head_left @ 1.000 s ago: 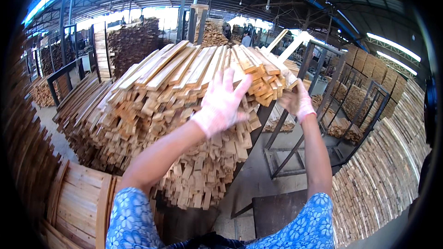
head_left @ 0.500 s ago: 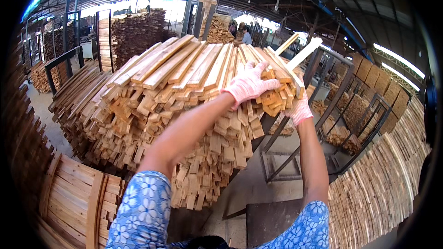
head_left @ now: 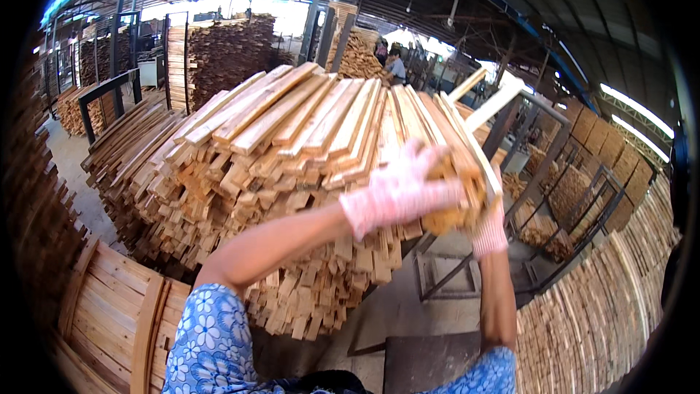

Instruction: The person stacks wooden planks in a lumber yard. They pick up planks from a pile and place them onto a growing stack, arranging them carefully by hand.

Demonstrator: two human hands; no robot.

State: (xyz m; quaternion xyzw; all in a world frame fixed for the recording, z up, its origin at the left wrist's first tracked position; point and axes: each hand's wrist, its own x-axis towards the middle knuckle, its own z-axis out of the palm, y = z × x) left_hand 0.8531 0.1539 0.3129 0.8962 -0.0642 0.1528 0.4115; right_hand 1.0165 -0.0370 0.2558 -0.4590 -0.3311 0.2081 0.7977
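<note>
A bundle of wooden strips (head_left: 459,175) sits at the right end of a large pile of wooden strips (head_left: 306,168), its cut ends toward me. My left hand (head_left: 408,188), in a pink knit glove and blurred by motion, clasps the bundle from its left and top. On the opposite side my right hand (head_left: 490,230), gloved alike, holds the bundle; its fingers are mostly hidden behind the wood. One pale strip (head_left: 497,108) sticks out crosswise beyond the bundle at the upper right.
Dark metal frames (head_left: 543,128) stand just right of the bundle. A wooden crate-like panel (head_left: 117,314) is at lower left, a dark flat surface (head_left: 430,361) in front of me. Stacked strips (head_left: 590,314) line the right side. A person (head_left: 396,68) is in the background.
Both hands and the bundle have come nearer to me and slightly right. The bundle's ends now sit lower in view, and the left hand has become blurred.
</note>
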